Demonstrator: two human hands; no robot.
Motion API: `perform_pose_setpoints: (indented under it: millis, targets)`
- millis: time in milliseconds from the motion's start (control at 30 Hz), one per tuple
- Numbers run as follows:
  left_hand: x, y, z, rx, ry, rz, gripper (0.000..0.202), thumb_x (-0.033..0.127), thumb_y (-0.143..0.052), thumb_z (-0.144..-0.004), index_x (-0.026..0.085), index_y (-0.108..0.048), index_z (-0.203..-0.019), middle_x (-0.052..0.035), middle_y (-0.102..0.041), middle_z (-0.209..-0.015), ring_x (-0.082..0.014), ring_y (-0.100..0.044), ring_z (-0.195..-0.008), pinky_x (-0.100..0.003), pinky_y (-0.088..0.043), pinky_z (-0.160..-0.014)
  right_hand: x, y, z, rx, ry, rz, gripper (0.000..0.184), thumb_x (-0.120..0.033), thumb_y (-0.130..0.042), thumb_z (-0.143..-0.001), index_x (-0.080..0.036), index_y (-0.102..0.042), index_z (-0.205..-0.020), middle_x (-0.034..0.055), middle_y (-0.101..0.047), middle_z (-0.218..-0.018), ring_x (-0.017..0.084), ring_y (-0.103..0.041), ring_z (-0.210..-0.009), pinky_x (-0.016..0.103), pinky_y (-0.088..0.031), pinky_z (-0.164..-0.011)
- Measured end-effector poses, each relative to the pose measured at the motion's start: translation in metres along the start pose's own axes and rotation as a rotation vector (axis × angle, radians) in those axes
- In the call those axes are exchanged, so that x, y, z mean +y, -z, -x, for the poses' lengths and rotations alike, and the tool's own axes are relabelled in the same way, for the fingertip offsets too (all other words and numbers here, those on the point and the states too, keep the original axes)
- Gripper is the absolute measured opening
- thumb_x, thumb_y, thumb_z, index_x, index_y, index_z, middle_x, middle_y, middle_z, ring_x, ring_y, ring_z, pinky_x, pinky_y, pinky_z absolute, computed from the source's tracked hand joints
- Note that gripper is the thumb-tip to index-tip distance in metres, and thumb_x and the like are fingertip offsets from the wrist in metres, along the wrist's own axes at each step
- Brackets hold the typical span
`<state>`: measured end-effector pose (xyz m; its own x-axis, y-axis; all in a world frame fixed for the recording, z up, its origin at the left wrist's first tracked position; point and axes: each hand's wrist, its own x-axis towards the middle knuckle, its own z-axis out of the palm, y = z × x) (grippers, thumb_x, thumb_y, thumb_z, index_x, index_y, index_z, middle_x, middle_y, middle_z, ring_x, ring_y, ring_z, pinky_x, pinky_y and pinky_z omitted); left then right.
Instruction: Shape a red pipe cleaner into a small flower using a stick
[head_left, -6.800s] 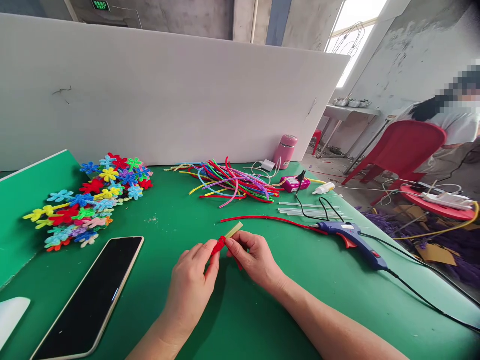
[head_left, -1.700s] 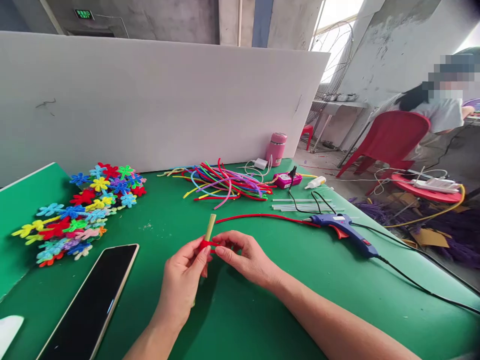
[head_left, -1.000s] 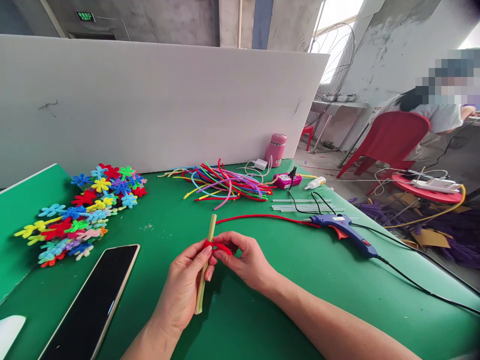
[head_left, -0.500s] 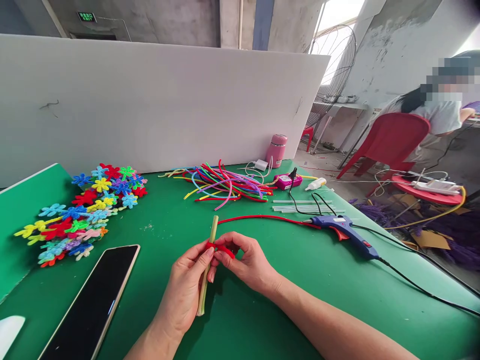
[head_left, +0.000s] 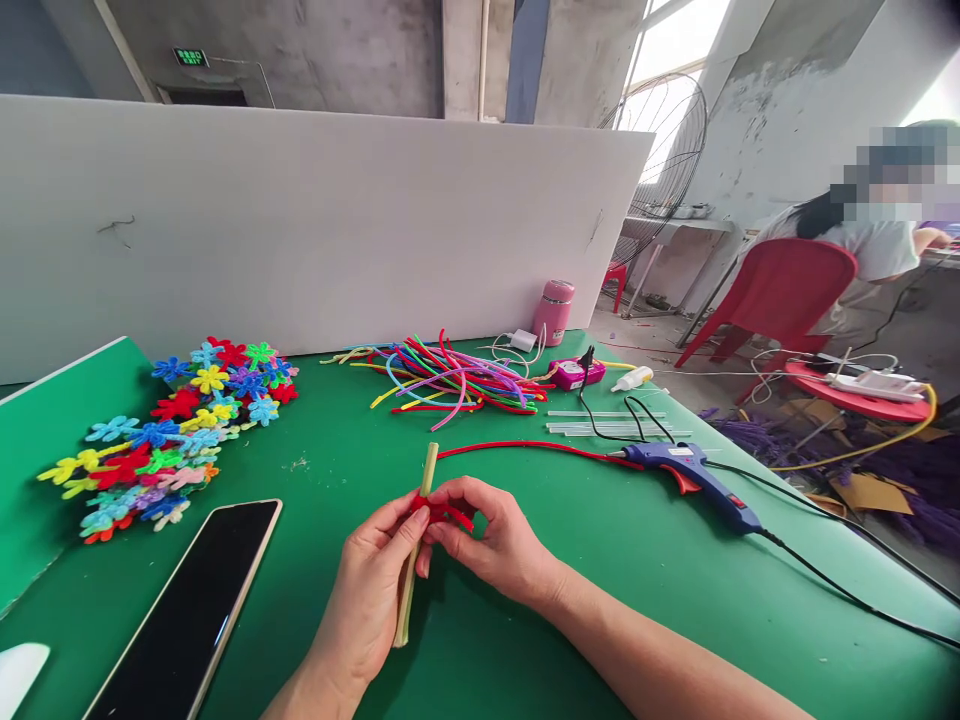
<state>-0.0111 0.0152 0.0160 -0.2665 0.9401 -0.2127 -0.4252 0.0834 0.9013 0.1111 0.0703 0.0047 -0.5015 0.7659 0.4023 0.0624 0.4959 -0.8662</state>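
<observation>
A pale green-yellow stick [head_left: 406,605] stands tilted in my left hand [head_left: 373,570], thumb and fingers closed around its middle. Around the stick's upper part goes a red pipe cleaner [head_left: 459,518], pressed under the left thumb. My right hand [head_left: 491,530] is closed, its thumb and fingers pinching the red pipe cleaner just right of the stick. Part of the wrap is hidden behind the fingers. Beyond the hands, another red pipe cleaner [head_left: 517,444] lies across the table, reaching to the nozzle of a blue glue gun [head_left: 690,470].
Pipe-cleaner flowers [head_left: 180,430] are piled at left, near a black-screened phone [head_left: 187,610]. A bundle of coloured pipe cleaners [head_left: 457,375], glue sticks [head_left: 600,428] and a pink bottle [head_left: 553,312] stand farther back. Black cords [head_left: 840,580] run right. A person sits on a red chair [head_left: 780,290].
My view has tipped up slightly, so everything sits lower in the picture. The red pipe cleaner's end beside the stick has shifted a little; both hands keep their holds.
</observation>
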Motion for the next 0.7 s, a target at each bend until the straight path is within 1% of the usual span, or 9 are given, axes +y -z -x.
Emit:
perform_pose_setpoints:
  millis: [133, 233, 333, 433, 600, 700]
  targets:
    - [-0.0007, -0.0013, 0.0006, -0.028, 0.032, 0.036, 0.021, 0.026, -0.069, -0.064, 0.017, -0.067, -0.084, 0.0009, -0.061, -0.068, -0.0041, -0.042, -0.047, -0.017, -0.034, -0.046, 0.0008, 0.001, -0.0005, 0.008, 0.033, 0.122, 0.013, -0.022, -0.056, -0.075, -0.017, -0.058, -0.086, 0.0016, -0.061, -0.074, 0.011, -0.056, -0.066, 0.023, -0.046, -0.063]
    - [-0.0011, -0.0021, 0.0005, -0.03, 0.059, 0.075, 0.018, 0.026, -0.069, -0.064, 0.016, -0.067, -0.079, 0.0013, -0.06, -0.067, -0.0038, -0.042, -0.047, -0.016, -0.034, -0.047, -0.0008, 0.0015, -0.0017, 0.015, 0.089, 0.254, 0.009, -0.022, -0.055, -0.076, -0.018, -0.059, -0.083, 0.0008, -0.06, -0.067, 0.011, -0.055, -0.061, 0.023, -0.045, -0.061]
    - [-0.0009, -0.0019, 0.0005, -0.035, 0.084, 0.109, 0.017, 0.025, -0.07, -0.063, 0.016, -0.067, -0.077, 0.0019, -0.059, -0.065, -0.0034, -0.042, -0.047, -0.016, -0.034, -0.047, -0.0016, 0.0014, -0.0022, 0.017, 0.139, 0.325, 0.008, -0.022, -0.053, -0.077, -0.019, -0.059, -0.082, 0.0012, -0.061, -0.067, 0.011, -0.054, -0.059, 0.023, -0.045, -0.059]
    - [0.0001, -0.0028, 0.0013, -0.025, 0.094, 0.122, 0.018, 0.025, -0.072, -0.061, 0.016, -0.067, -0.076, 0.0023, -0.059, -0.063, -0.0036, -0.042, -0.047, -0.016, -0.035, -0.048, -0.0006, 0.001, -0.0015, 0.023, 0.155, 0.352, 0.008, -0.022, -0.051, -0.078, -0.019, -0.059, -0.081, 0.0023, -0.063, -0.07, 0.012, -0.056, -0.061, 0.023, -0.045, -0.059]
    - [0.0018, -0.0078, 0.002, 0.029, 0.095, 0.131, 0.023, 0.026, -0.075, -0.054, 0.015, -0.067, -0.073, 0.0022, -0.057, -0.059, -0.0048, -0.042, -0.046, -0.017, -0.035, -0.048, 0.0021, 0.0001, -0.0006, 0.038, 0.173, 0.348, 0.01, -0.021, -0.049, -0.08, -0.019, -0.059, -0.08, 0.0034, -0.064, -0.072, 0.013, -0.057, -0.063, 0.023, -0.045, -0.059]
    - [0.0001, -0.0079, 0.0008, 0.026, 0.088, 0.123, 0.023, 0.026, -0.075, -0.055, 0.015, -0.067, -0.073, 0.0023, -0.056, -0.058, -0.005, -0.042, -0.046, -0.018, -0.035, -0.047, 0.0033, 0.0, -0.001, 0.032, 0.193, 0.346, 0.01, -0.021, -0.049, -0.081, -0.019, -0.059, -0.079, 0.0037, -0.064, -0.071, 0.013, -0.057, -0.062, 0.024, -0.045, -0.059]
